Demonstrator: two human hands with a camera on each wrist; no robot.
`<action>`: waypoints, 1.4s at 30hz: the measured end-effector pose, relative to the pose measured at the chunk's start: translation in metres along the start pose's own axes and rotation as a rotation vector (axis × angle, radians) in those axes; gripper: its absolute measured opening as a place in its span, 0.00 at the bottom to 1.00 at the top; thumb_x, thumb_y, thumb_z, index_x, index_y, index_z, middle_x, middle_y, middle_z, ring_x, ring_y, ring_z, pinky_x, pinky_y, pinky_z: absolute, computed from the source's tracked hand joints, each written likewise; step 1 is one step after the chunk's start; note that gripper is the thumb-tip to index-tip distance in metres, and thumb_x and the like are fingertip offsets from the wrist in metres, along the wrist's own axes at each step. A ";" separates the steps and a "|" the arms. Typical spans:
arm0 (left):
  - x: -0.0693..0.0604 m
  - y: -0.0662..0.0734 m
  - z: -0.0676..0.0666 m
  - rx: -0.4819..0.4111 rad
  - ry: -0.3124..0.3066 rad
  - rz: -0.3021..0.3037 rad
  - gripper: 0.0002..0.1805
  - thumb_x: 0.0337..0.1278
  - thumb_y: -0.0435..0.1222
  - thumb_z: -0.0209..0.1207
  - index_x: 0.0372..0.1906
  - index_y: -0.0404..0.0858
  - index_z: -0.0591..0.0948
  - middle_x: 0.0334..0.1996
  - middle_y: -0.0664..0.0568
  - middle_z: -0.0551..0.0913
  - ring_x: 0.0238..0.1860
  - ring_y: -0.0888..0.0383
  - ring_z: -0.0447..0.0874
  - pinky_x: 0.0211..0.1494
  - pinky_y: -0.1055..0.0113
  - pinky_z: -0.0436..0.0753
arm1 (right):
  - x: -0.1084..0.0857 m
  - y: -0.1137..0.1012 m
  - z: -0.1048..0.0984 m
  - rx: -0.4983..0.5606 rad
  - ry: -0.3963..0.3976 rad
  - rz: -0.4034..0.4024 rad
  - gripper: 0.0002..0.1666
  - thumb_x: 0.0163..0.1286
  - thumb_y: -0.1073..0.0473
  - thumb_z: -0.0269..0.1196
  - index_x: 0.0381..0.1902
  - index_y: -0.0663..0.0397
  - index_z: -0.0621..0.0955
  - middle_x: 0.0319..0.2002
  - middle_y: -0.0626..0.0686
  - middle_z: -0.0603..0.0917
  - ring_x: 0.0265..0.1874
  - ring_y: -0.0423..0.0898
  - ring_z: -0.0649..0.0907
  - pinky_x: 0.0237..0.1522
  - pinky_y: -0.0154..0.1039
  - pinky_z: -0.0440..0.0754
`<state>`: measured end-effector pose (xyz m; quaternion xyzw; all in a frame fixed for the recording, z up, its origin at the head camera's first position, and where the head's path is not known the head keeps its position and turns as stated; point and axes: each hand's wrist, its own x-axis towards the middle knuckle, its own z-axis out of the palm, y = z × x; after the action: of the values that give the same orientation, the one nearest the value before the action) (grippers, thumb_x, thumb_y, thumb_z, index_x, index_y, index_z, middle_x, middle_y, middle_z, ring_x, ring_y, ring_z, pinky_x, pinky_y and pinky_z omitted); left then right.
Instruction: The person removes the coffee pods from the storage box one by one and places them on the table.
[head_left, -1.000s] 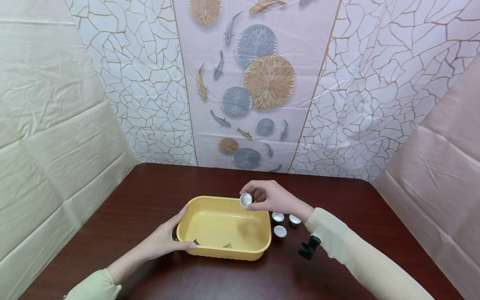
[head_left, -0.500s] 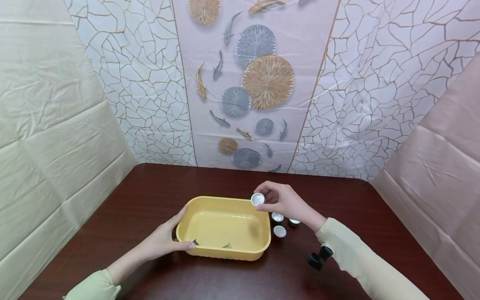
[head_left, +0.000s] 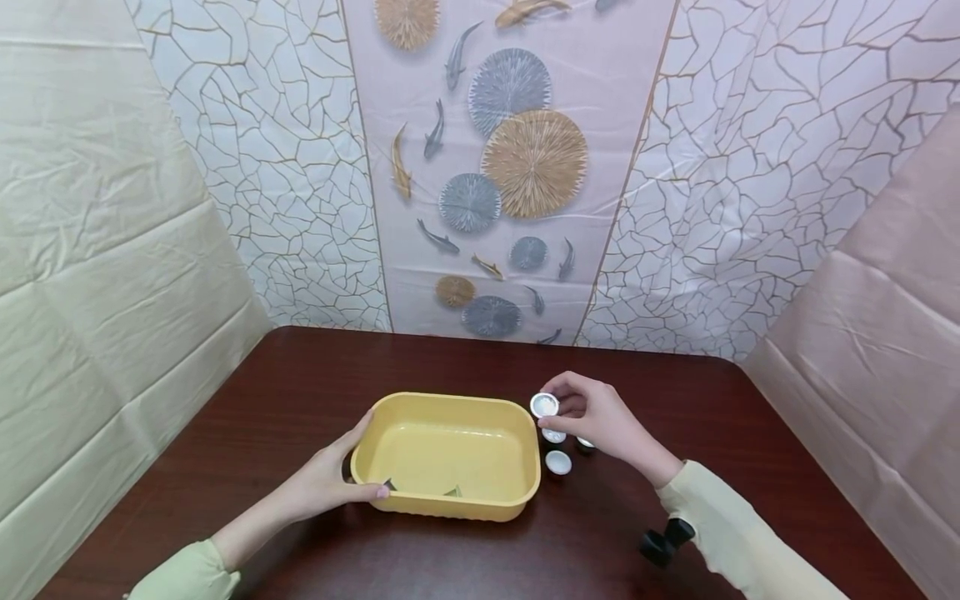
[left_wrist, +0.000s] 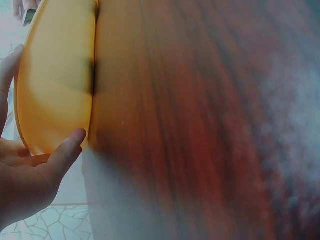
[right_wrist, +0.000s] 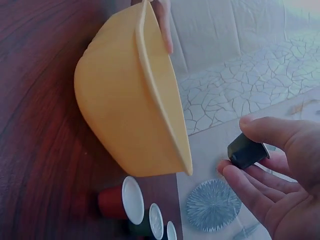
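My right hand (head_left: 600, 421) pinches a dark coffee capsule (right_wrist: 245, 151) between thumb and fingertips, its silver lid turned toward the head camera. It is in the air just beyond the right rim of a yellow plastic basin (head_left: 532, 467). My left hand (head_left: 326, 479) grips the basin's left end, thumb over the front rim and fingers along the outside. Below the right hand, a red capsule (right_wrist: 111, 202) and a dark green capsule (right_wrist: 141, 226) stand on the table beside the basin, silver lids up. A further capsule (head_left: 586, 443) is partly hidden by the right hand.
Inside the basin, near its front wall, lie two small dark pieces, one a greenish wedge (head_left: 453, 492); their kind is unclear. The dark wood table (head_left: 322, 367) ends at a patterned cloth backdrop (head_left: 480, 208). A black device (head_left: 666, 542) sits at the right wrist.
My right hand has carried the capsule rightward from above the basin to beyond its right rim, now over the standing capsules. The left hand and basin stay in place.
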<state>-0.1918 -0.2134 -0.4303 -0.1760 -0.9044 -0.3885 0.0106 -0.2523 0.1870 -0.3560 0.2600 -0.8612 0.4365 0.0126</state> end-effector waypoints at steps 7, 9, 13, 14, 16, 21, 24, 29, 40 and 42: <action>0.000 0.000 0.000 -0.016 -0.004 -0.008 0.63 0.42 0.53 0.75 0.80 0.40 0.50 0.76 0.37 0.60 0.74 0.40 0.61 0.67 0.40 0.68 | -0.011 0.009 -0.001 0.038 0.044 0.028 0.22 0.55 0.60 0.75 0.47 0.55 0.81 0.43 0.58 0.86 0.38 0.48 0.88 0.38 0.33 0.85; 0.000 0.000 0.000 -0.023 -0.004 -0.008 0.63 0.42 0.53 0.75 0.80 0.40 0.50 0.76 0.36 0.59 0.74 0.39 0.61 0.68 0.39 0.67 | -0.013 0.011 -0.001 0.021 0.054 0.041 0.21 0.56 0.60 0.75 0.47 0.54 0.81 0.43 0.58 0.86 0.37 0.47 0.88 0.36 0.33 0.85; -0.001 0.000 0.000 -0.012 -0.005 -0.012 0.63 0.43 0.54 0.74 0.80 0.40 0.50 0.76 0.36 0.59 0.74 0.39 0.61 0.68 0.39 0.67 | -0.017 0.014 -0.002 -0.030 0.089 0.063 0.21 0.57 0.57 0.75 0.47 0.51 0.81 0.43 0.55 0.86 0.37 0.46 0.89 0.35 0.33 0.84; -0.001 0.001 0.000 -0.011 -0.005 -0.014 0.63 0.43 0.54 0.74 0.80 0.40 0.50 0.76 0.36 0.59 0.74 0.39 0.61 0.68 0.39 0.67 | -0.018 0.015 -0.003 -0.041 0.099 0.067 0.21 0.56 0.57 0.75 0.47 0.50 0.81 0.42 0.54 0.87 0.37 0.46 0.89 0.35 0.33 0.83; -0.001 0.001 0.000 -0.004 -0.005 -0.009 0.63 0.43 0.54 0.74 0.80 0.40 0.50 0.76 0.36 0.59 0.74 0.38 0.61 0.68 0.39 0.67 | -0.021 0.017 -0.004 -0.069 0.116 0.064 0.21 0.56 0.57 0.75 0.47 0.49 0.82 0.42 0.53 0.87 0.37 0.47 0.88 0.35 0.34 0.83; -0.001 0.001 0.000 -0.011 -0.006 -0.005 0.63 0.43 0.53 0.74 0.80 0.39 0.49 0.76 0.36 0.59 0.74 0.38 0.60 0.68 0.38 0.67 | -0.027 0.024 -0.005 -0.121 0.147 0.058 0.20 0.55 0.57 0.76 0.46 0.48 0.82 0.40 0.51 0.88 0.35 0.44 0.87 0.33 0.33 0.80; -0.001 0.001 0.000 -0.009 0.000 -0.006 0.63 0.43 0.53 0.75 0.80 0.40 0.50 0.76 0.36 0.59 0.74 0.38 0.61 0.68 0.39 0.67 | -0.030 0.028 -0.006 -0.126 0.164 0.064 0.21 0.54 0.57 0.76 0.45 0.48 0.82 0.39 0.50 0.88 0.34 0.43 0.87 0.33 0.33 0.80; 0.000 0.001 0.000 0.001 0.005 -0.002 0.63 0.43 0.53 0.74 0.79 0.39 0.50 0.76 0.37 0.59 0.74 0.40 0.61 0.68 0.40 0.68 | -0.036 0.034 -0.006 -0.126 0.180 0.066 0.22 0.54 0.58 0.76 0.47 0.53 0.83 0.41 0.53 0.88 0.33 0.43 0.87 0.35 0.33 0.82; 0.000 0.000 0.001 0.008 0.009 0.004 0.63 0.43 0.53 0.75 0.79 0.38 0.51 0.75 0.37 0.61 0.73 0.40 0.63 0.67 0.43 0.70 | -0.045 0.042 -0.006 -0.167 0.200 0.122 0.21 0.52 0.60 0.77 0.44 0.53 0.82 0.39 0.52 0.88 0.33 0.39 0.86 0.35 0.31 0.81; 0.000 0.000 0.001 0.014 0.012 0.007 0.63 0.43 0.53 0.75 0.79 0.38 0.51 0.75 0.37 0.62 0.73 0.41 0.64 0.67 0.45 0.70 | -0.047 0.043 -0.006 -0.163 0.196 0.132 0.21 0.52 0.60 0.76 0.44 0.54 0.82 0.39 0.52 0.88 0.33 0.38 0.86 0.35 0.31 0.81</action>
<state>-0.1917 -0.2126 -0.4308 -0.1767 -0.9065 -0.3830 0.0189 -0.2328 0.2327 -0.3964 0.1568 -0.9037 0.3883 0.0890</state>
